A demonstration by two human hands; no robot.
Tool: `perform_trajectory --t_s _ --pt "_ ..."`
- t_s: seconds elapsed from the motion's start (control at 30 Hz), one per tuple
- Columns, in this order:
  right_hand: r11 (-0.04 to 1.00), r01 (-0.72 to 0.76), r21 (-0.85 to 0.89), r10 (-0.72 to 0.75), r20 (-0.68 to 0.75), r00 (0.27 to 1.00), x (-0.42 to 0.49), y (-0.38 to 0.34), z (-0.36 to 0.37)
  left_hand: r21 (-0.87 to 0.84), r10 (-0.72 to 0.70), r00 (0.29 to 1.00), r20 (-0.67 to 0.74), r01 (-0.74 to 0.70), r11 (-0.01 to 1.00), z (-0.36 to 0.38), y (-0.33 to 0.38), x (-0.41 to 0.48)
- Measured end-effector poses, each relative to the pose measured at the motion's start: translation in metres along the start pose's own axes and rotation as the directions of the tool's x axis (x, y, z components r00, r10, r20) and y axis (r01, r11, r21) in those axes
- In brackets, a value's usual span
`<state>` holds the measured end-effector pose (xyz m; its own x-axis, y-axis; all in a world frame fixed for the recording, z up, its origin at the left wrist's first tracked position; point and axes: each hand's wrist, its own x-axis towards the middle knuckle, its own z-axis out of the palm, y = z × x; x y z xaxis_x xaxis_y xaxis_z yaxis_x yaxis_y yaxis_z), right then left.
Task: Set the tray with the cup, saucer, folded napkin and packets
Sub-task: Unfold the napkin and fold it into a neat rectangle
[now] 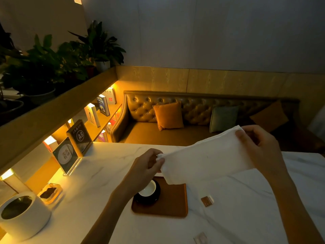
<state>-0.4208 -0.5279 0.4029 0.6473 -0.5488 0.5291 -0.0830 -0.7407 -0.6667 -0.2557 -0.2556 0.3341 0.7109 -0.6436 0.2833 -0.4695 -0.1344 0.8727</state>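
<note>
A white napkin (pixel 205 159) is stretched in the air above the table. My left hand (pixel 149 166) pinches its left corner and my right hand (pixel 260 147) grips its upper right edge. Below it lies a brown tray (pixel 172 203). At the tray's left side stands a black saucer (pixel 140 199) with a cup (pixel 149 189) on it, white inside, partly hidden by my left wrist. A brown packet (pixel 207 201) lies on the table to the right of the tray. A pale packet (pixel 200 238) lies near the bottom edge.
The white marble table (pixel 98 173) carries a white round container (pixel 22 215) and a glass ashtray (pixel 50 192) at the left, and acrylic sign stands (pixel 73 147) at the back left. Beyond the table are a tufted sofa with cushions (pixel 168 115) and a lit bookshelf.
</note>
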Motion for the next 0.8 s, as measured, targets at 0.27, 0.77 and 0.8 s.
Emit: perform_trajectory --t_s 0.27,0.77,0.8 --pt "0.995 -0.055 0.083 0.057 -0.019 0.998 -0.008 0.013 -0.003 -0.056 -0.008 0.999 -0.036 0.006 0.998 0.010 0.004 0.001" --pt "0.959 -0.016 0.283 0.050 -0.116 0.992 -0.014 -0.002 0.007 -0.014 0.069 0.932 -0.355 -0.079 0.997 0.010 0.011 0.008" --pt "0.957 -0.013 0.290 0.051 -0.123 0.991 -0.014 -0.004 0.008 -0.016 0.064 0.923 -0.379 -0.076 0.997 0.010 0.012 0.008"
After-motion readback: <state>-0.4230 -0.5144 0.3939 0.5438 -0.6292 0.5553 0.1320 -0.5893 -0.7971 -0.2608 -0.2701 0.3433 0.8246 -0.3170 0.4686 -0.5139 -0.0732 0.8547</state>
